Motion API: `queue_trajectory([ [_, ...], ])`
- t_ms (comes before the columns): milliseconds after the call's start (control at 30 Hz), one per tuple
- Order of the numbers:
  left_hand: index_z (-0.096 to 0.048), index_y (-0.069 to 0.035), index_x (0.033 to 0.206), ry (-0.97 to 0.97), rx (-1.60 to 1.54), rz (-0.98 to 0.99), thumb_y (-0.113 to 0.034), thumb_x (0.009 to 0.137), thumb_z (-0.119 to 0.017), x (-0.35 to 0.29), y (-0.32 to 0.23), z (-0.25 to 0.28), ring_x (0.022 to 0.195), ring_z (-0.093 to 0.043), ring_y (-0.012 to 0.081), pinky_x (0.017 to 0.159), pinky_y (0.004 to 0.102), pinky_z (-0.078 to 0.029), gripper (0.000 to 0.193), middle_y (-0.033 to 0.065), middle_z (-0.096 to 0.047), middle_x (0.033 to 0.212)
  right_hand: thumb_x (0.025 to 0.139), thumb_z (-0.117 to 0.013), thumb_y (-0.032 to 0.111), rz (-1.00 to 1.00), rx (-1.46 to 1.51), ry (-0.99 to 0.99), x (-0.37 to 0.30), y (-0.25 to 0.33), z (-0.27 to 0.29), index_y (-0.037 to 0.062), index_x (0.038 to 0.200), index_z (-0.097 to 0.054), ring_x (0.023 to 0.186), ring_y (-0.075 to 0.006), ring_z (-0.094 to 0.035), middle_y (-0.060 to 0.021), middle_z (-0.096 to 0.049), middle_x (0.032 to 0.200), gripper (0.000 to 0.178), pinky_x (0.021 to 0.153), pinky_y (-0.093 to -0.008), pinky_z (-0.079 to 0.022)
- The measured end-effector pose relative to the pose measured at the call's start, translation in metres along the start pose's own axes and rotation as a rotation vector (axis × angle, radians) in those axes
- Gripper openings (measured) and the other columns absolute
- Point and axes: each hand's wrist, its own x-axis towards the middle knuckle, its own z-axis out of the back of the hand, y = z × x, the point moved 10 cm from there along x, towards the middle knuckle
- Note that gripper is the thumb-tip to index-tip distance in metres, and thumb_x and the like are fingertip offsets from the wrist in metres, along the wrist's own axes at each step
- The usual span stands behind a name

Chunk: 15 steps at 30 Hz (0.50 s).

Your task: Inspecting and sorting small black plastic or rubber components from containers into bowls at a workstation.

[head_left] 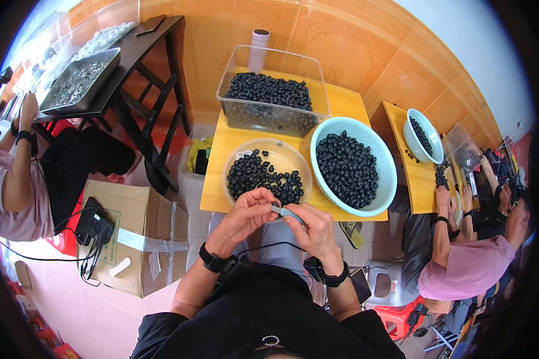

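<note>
Right hand (315, 230): fingers closed around the grey-blue handle of 1 slim tool (293, 216). Left hand (245, 218): thumb and fingertips pinched narrow on a small dark piece (275, 207) at the tool's far end; too small to tell its kind. Tool lies slantwise between the 2 hands, by the near rim of a round clear tray (289, 157), part-filled with black beads (251, 173). Right of tray: pale blue basin (389, 173), heaped with similar beads. Beyond tray: clear rectangular box (269, 122), also holding beads. All 3 containers rest on a yellow table (341, 96). Pink bottle (259, 51) stands behind the box.
</note>
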Motion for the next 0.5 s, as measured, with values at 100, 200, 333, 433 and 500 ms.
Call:
queue_trajectory([
  [100,-0.057,-0.004,0.093,0.007,0.014,0.009,-0.005,0.083,-0.064,-0.001,0.0,0.001,0.076,-0.063,0.0134,0.068,0.0231,-0.054,0.013,0.0114,-0.062,0.094,0.081,-0.065,0.014,0.021,0.006,0.013,0.001,-0.002,-0.001,0.0029,0.093,-0.064,0.054,-0.0242,-0.058,-0.0098,-0.058,0.069,0.016,0.048,-0.0331,-0.044],
  [200,-0.058,-0.005,0.091,-0.021,0.03,0.02,-0.005,0.082,-0.065,-0.002,-0.002,0.005,0.073,-0.062,0.0126,0.065,0.0218,-0.052,0.011,0.0113,-0.061,0.091,0.081,-0.065,0.014,0.037,0.007,-0.03,0.002,-0.008,-0.004,0.002,0.092,-0.064,0.057,-0.0274,-0.059,-0.0121,-0.06,0.071,0.016,0.05,-0.0347,-0.044],
  [333,-0.058,-0.002,0.088,0.158,-0.035,0.108,-0.001,0.082,-0.063,-0.012,-0.001,-0.027,0.073,-0.063,0.0142,0.068,0.0243,-0.054,0.008,0.0107,-0.064,0.093,0.082,-0.063,0.015,-0.173,-0.059,-0.134,0.001,-0.072,0.005,-0.0008,0.088,-0.065,0.065,-0.0325,-0.062,-0.0159,-0.063,0.075,0.017,0.056,-0.0376,-0.046],
  [433,-0.058,-0.005,0.091,0.031,0.07,0.041,-0.007,0.08,-0.067,-0.015,-0.007,-0.013,0.067,-0.057,0.0117,0.06,0.0189,-0.048,0.014,0.0115,-0.059,0.087,0.084,-0.061,0.015,-0.173,0.012,-0.153,-0.002,-0.063,0.009,-0.0021,0.088,-0.065,0.066,-0.0308,-0.063,-0.0167,-0.065,0.077,0.018,0.057,-0.0362,-0.047],
  [500,-0.057,-0.006,0.092,-0.031,0.031,0.018,-0.006,0.081,-0.066,-0.01,-0.008,-0.001,0.071,-0.059,0.0124,0.063,0.0198,-0.05,0.014,0.0111,-0.06,0.089,0.083,-0.062,0.014,-0.136,0.098,-0.155,-0.001,-0.05,0.009,-0.0022,0.089,-0.065,0.061,-0.0268,-0.062,-0.0159,-0.064,0.076,0.017,0.054,-0.0333,-0.045],
])
